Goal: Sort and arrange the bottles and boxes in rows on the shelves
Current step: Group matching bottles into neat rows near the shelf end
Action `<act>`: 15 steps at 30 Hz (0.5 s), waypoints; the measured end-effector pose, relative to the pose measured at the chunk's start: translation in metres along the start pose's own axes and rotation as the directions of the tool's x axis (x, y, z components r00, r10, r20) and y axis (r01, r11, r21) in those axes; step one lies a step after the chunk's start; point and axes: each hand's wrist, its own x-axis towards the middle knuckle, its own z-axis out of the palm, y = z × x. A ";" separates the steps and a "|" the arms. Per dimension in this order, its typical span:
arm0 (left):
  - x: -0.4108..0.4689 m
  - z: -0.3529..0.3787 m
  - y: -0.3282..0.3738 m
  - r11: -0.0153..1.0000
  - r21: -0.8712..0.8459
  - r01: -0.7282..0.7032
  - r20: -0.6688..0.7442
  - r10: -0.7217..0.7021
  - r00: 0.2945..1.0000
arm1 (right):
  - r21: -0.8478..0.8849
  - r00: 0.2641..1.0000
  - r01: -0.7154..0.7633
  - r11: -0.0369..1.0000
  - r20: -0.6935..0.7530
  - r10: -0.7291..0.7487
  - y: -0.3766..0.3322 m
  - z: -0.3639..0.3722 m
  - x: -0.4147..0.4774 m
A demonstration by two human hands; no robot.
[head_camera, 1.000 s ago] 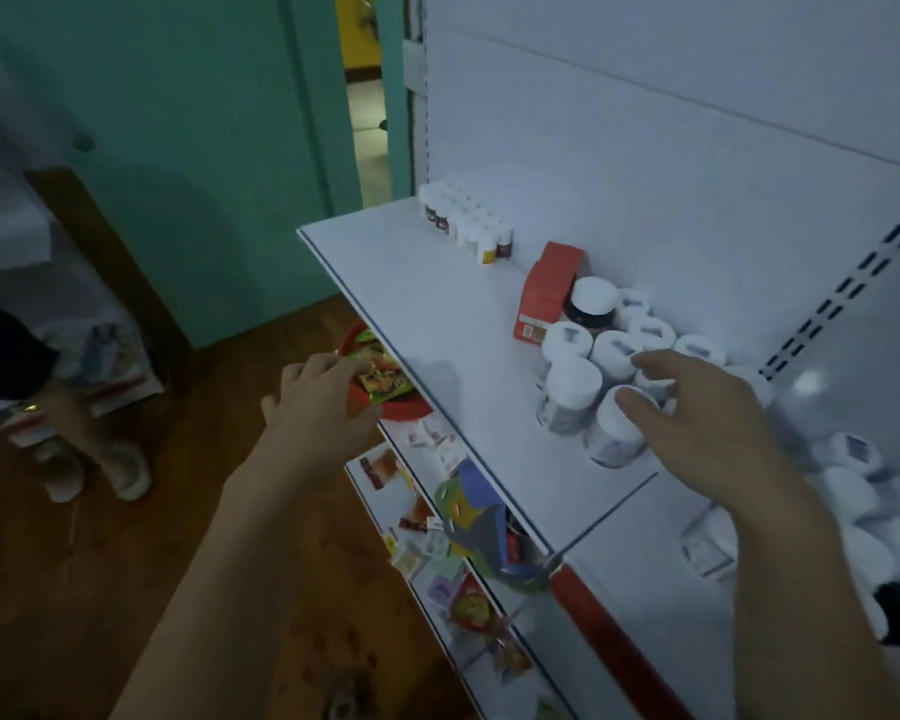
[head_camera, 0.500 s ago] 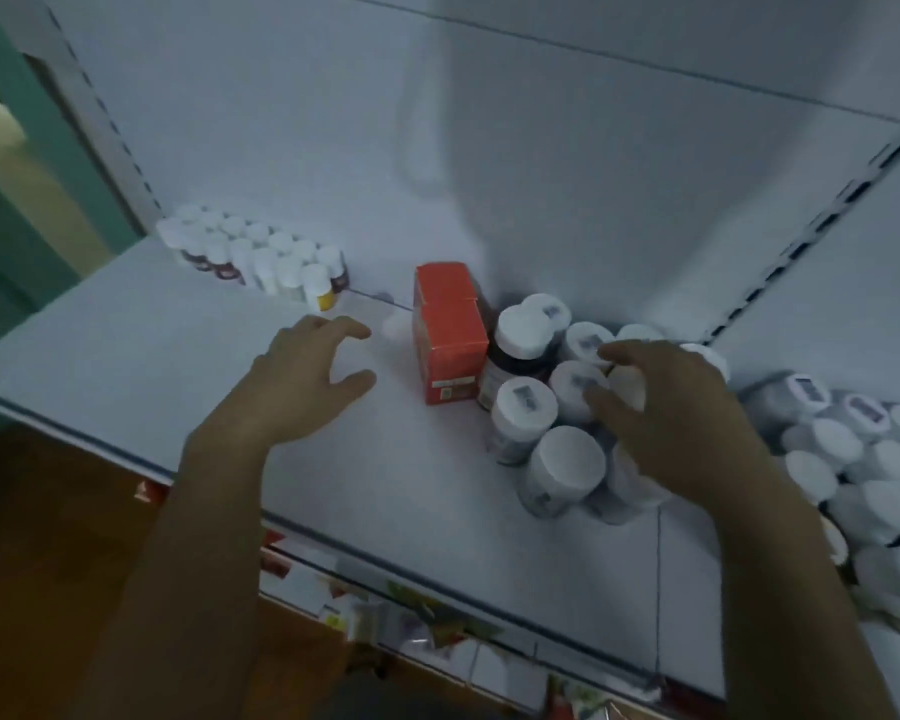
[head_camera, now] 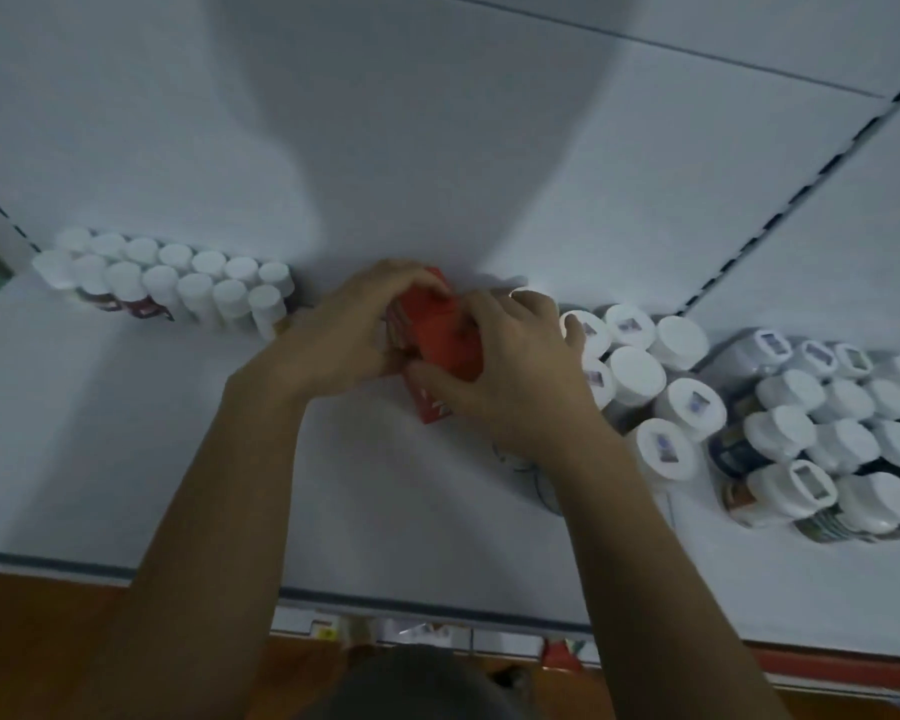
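A smooth white back panel (head_camera: 489,122) rises behind a flat white shelf (head_camera: 126,459) with a dark front edge. A slotted upright strip (head_camera: 780,215) runs down the panel at the right.

On the right of the shelf stands a loose crowd of big round bottles (head_camera: 848,439) with wide white caps. Many caps carry a small sticker, and the dark body labels are too blurred to read. At the back left, small bottles (head_camera: 162,283) with plain white caps stand in two tidy rows against the panel.

Between the two groups, the left hand (head_camera: 344,330) and the right hand (head_camera: 510,371) both curl round a red cardboard box (head_camera: 448,345). It rests on the shelf near the panel, and the white print on its near face is unreadable.
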 end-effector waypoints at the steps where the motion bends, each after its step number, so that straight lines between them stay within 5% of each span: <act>1: -0.004 0.002 -0.003 0.999 -0.033 0.013 -0.024 -0.014 1.000 | -0.022 1.000 -0.016 1.000 0.002 0.016 -0.002 0.002 0.000; 5: -0.014 0.009 -0.005 0.999 -0.052 -0.012 -0.145 0.005 0.989 | 0.008 0.998 -0.033 0.999 -0.056 0.033 -0.004 0.005 0.003; 9: -0.027 0.007 -0.012 0.987 -0.143 0.077 -0.288 -0.116 0.951 | 0.305 0.971 0.058 0.950 -0.239 0.017 -0.008 -0.012 -0.001; 15: -0.054 0.009 -0.001 0.962 -0.226 0.153 -0.490 -0.248 0.836 | 0.631 0.957 0.101 0.769 -0.274 0.099 -0.007 -0.040 -0.009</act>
